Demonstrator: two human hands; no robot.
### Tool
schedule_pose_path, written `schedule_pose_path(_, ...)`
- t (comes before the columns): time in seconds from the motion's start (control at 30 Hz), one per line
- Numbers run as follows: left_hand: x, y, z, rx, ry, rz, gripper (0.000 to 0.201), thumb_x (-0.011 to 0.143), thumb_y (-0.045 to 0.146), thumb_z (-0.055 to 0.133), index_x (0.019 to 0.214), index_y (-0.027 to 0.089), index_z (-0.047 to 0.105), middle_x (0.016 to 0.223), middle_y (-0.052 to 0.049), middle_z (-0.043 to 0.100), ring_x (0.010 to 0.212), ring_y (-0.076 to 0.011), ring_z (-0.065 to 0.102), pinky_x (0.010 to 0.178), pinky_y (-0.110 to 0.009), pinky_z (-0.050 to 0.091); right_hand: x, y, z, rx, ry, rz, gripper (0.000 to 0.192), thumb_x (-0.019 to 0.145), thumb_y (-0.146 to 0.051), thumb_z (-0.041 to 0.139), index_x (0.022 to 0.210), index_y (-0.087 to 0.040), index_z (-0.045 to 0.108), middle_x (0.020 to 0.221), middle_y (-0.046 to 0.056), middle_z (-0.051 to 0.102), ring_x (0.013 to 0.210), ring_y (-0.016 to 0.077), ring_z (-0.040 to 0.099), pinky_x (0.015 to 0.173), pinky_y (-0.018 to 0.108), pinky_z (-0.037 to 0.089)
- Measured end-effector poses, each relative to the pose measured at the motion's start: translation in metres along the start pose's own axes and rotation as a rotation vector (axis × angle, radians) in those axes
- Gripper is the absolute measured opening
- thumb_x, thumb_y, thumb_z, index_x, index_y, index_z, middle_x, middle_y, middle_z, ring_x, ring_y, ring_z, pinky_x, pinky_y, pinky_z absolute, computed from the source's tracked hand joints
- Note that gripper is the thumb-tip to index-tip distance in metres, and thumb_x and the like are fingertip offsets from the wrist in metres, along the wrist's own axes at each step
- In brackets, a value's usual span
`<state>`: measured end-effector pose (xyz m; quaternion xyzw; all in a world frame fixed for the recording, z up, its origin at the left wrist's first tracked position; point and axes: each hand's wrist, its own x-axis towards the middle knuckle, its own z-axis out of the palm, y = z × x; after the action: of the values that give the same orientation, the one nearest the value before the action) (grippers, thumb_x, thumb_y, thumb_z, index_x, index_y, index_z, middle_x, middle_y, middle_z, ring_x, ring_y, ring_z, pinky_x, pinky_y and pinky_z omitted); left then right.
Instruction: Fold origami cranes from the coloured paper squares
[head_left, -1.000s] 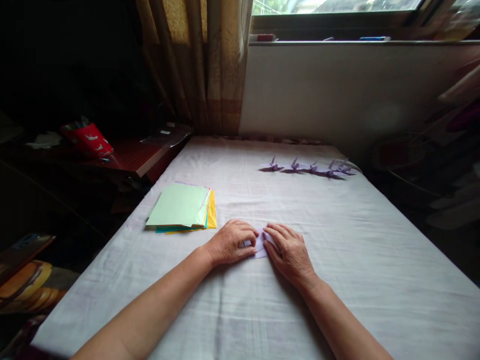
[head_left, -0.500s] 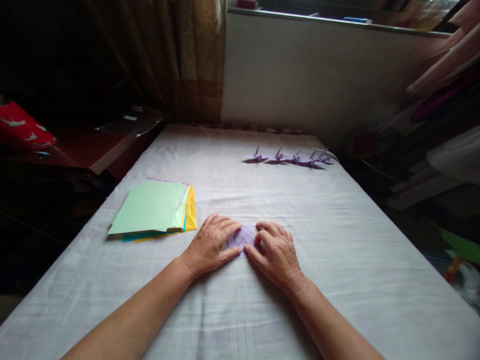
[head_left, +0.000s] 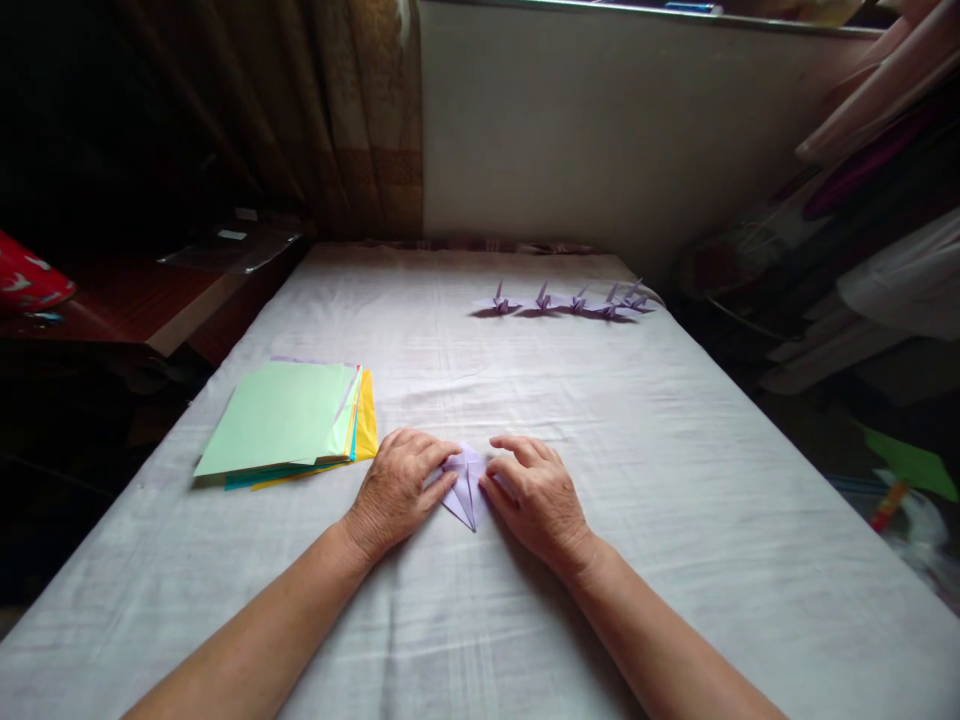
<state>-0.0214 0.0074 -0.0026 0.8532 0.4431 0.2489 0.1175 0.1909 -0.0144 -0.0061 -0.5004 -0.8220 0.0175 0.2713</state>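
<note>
A small purple folded paper [head_left: 463, 488] lies on the white cloth-covered table [head_left: 675, 480], its point toward me. My left hand [head_left: 394, 490] presses its left flap with curled fingers. My right hand [head_left: 536, 495] rests on its right side, fingertips touching the fold. Both hands lie flat on the table, close together. Part of the paper is hidden under the fingers.
A stack of coloured paper sheets [head_left: 289, 422], green on top, lies left of my hands. Several purple paper cranes [head_left: 562, 300] stand in a row at the far right. A dark wooden side table [head_left: 172, 300] is on the left, clutter on the right floor.
The purple paper has changed from a flat square shape to a narrow pointed form between my hands. The view has tilted down and shifted right.
</note>
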Motion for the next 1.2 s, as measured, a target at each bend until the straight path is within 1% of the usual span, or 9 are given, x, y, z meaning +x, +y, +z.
schedule_pose_path(0.1,-0.001,0.000,0.002,0.018,0.014,0.038,0.023,0.092,0.026,0.056,0.112,0.027,0.068,0.108,-0.005,0.067,0.101,-0.0220,0.059,0.090,-0.039,0.045,-0.001,-0.005,-0.007,0.070,-0.094,-0.050,0.011,0.086,-0.029,0.064,0.094,-0.023,0.068,0.108,0.007,0.067,0.095,0.0223,0.059,0.085,0.036,0.046)
schedule_pose_path(0.27,-0.001,-0.003,0.003,0.001,-0.010,0.145,0.025,0.094,0.024,0.053,0.111,0.029,0.070,0.115,-0.005,0.069,0.109,-0.0220,0.058,0.098,-0.042,0.043,-0.002,-0.009,-0.019,0.085,-0.242,-0.068,0.039,0.076,-0.042,0.075,0.108,-0.022,0.067,0.115,0.010,0.065,0.102,0.0271,0.058,0.090,0.043,0.047)
schedule_pose_path(0.4,0.000,-0.005,-0.001,-0.024,-0.080,0.151,0.024,0.094,0.024,0.053,0.110,0.028,0.071,0.116,-0.003,0.071,0.113,-0.0233,0.058,0.104,-0.045,0.040,-0.003,-0.009,-0.023,0.061,-0.300,-0.077,0.055,0.070,-0.048,0.079,0.115,-0.021,0.064,0.122,0.013,0.063,0.108,0.0312,0.056,0.090,0.046,0.047)
schedule_pose_path(0.63,-0.002,-0.008,-0.004,-0.019,-0.150,0.100,0.028,0.093,0.029,0.054,0.116,0.031,0.069,0.131,-0.003,0.064,0.127,-0.0275,0.051,0.110,-0.052,0.033,-0.006,-0.009,-0.019,0.016,-0.219,-0.179,0.040,0.080,-0.034,0.071,0.115,-0.017,0.063,0.124,0.014,0.064,0.108,0.0298,0.059,0.087,0.043,0.048)
schedule_pose_path(0.77,-0.002,-0.009,-0.005,-0.028,-0.198,0.089,0.032,0.093,0.028,0.052,0.121,0.030,0.066,0.132,-0.003,0.063,0.129,-0.0275,0.050,0.112,-0.055,0.030,-0.003,-0.006,-0.019,-0.005,-0.136,-0.282,0.014,0.090,-0.024,0.058,0.101,-0.020,0.066,0.114,0.010,0.070,0.099,0.0242,0.063,0.083,0.038,0.047)
schedule_pose_path(0.9,-0.002,-0.010,-0.008,-0.041,-0.220,0.090,0.031,0.094,0.033,0.052,0.121,0.030,0.067,0.135,-0.005,0.061,0.131,-0.0280,0.048,0.113,-0.054,0.028,-0.002,0.000,-0.018,0.000,-0.030,-0.297,0.017,0.094,-0.016,0.051,0.089,-0.020,0.066,0.100,0.006,0.074,0.083,0.0177,0.066,0.076,0.032,0.046)
schedule_pose_path(1.03,-0.002,-0.012,-0.012,-0.032,-0.284,0.129,0.042,0.089,0.046,0.061,0.128,0.030,0.062,0.141,-0.007,0.056,0.135,-0.0316,0.043,0.114,-0.057,0.024,-0.002,0.004,-0.020,0.058,-0.074,-0.266,0.020,0.095,-0.018,0.049,0.084,-0.020,0.065,0.092,0.005,0.074,0.078,0.0151,0.065,0.074,0.029,0.046)
schedule_pose_path(1.13,-0.002,-0.013,-0.014,0.001,-0.316,0.152,0.046,0.087,0.046,0.063,0.130,0.029,0.060,0.144,-0.008,0.053,0.136,-0.0328,0.041,0.114,-0.059,0.022,-0.001,0.003,-0.024,0.086,-0.174,-0.283,0.012,0.092,-0.030,0.058,0.092,-0.020,0.065,0.102,0.007,0.072,0.091,0.0196,0.065,0.080,0.032,0.047)
schedule_pose_path(1.2,-0.003,-0.013,-0.014,0.016,-0.326,0.164,0.045,0.088,0.045,0.062,0.131,0.030,0.058,0.144,-0.008,0.053,0.137,-0.0328,0.041,0.114,-0.060,0.022,-0.001,0.001,-0.025,0.073,-0.231,-0.312,0.017,0.088,-0.033,0.064,0.098,-0.020,0.065,0.111,0.008,0.070,0.100,0.0227,0.063,0.084,0.035,0.047)
